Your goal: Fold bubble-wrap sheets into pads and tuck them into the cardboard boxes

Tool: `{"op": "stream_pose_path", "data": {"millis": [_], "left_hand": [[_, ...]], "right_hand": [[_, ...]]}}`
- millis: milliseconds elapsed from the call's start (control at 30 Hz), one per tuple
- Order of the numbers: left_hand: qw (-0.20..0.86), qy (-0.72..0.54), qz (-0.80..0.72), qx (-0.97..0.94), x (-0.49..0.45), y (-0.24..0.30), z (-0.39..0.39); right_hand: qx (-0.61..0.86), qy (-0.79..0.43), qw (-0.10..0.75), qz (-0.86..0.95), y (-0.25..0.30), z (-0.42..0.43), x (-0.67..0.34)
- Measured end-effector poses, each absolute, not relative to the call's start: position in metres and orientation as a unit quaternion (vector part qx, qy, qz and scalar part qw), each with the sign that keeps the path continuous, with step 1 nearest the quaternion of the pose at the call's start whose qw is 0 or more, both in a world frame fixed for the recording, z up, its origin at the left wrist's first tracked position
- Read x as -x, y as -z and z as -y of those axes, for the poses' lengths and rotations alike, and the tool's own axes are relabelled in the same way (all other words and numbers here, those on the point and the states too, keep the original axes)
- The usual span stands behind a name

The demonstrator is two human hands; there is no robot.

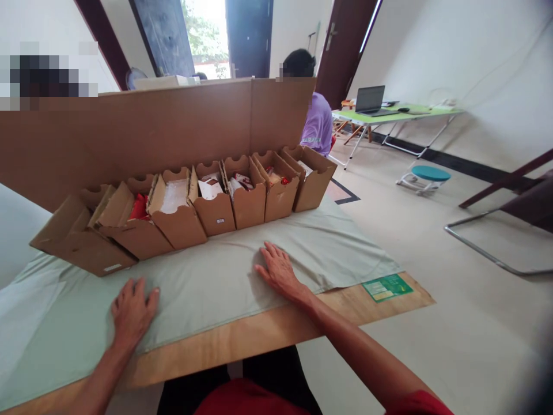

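My left hand (133, 311) rests palm down on the pale green cloth (203, 282), fingers spread, holding nothing. Farther right, my right hand (279, 270) also lies flat on the cloth with its fingers apart. Beyond both hands stands a row of several open cardboard bins. The leftmost bin (108, 253) is nearest my left hand. One bin (153, 237) shows something red inside, and the bin beside it (184, 225) holds clear plastic bags. White and red packets (242, 182) stick up in a middle bin. What lies deeper in the bins is hidden.
A tall cardboard panel (181, 124) stands behind the bins. The wooden table edge (242, 340) shows along the front, with a green label (387, 287) at right. A person in a purple shirt (318, 124) sits beyond. To the right are a laptop (370, 101) and a blue stool (431, 173).
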State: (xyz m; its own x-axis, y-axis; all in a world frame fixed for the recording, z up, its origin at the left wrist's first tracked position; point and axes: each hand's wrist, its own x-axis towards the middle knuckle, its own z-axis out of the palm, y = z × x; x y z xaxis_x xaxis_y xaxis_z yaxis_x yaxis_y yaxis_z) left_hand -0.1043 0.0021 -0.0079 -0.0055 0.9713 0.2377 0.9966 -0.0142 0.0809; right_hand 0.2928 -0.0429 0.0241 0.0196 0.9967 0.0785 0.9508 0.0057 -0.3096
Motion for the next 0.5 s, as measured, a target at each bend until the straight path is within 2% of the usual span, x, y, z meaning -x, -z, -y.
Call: {"op": "stream_pose_path", "data": {"millis": [167, 300, 400, 500], "left_hand": [[-0.042, 0.18, 0.482, 0.856, -0.042, -0.006, -0.024], [-0.12, 0.152, 0.356, 0.914, -0.173, -0.02, -0.045], [-0.142, 0.114, 0.323, 0.929, -0.232, -0.022, -0.053], [-0.145, 0.075, 0.303, 0.939, -0.257, -0.013, -0.05]], "right_hand": [[0.744, -0.051, 0.125, 0.655, -0.031, 0.02, -0.343], [0.727, -0.08, 0.111, 0.673, -0.018, 0.064, -0.369], [0.682, -0.163, 0.135, 0.7, -0.024, 0.124, -0.387], [0.563, -0.303, 0.182, 0.747, -0.067, 0.155, -0.424]]}}
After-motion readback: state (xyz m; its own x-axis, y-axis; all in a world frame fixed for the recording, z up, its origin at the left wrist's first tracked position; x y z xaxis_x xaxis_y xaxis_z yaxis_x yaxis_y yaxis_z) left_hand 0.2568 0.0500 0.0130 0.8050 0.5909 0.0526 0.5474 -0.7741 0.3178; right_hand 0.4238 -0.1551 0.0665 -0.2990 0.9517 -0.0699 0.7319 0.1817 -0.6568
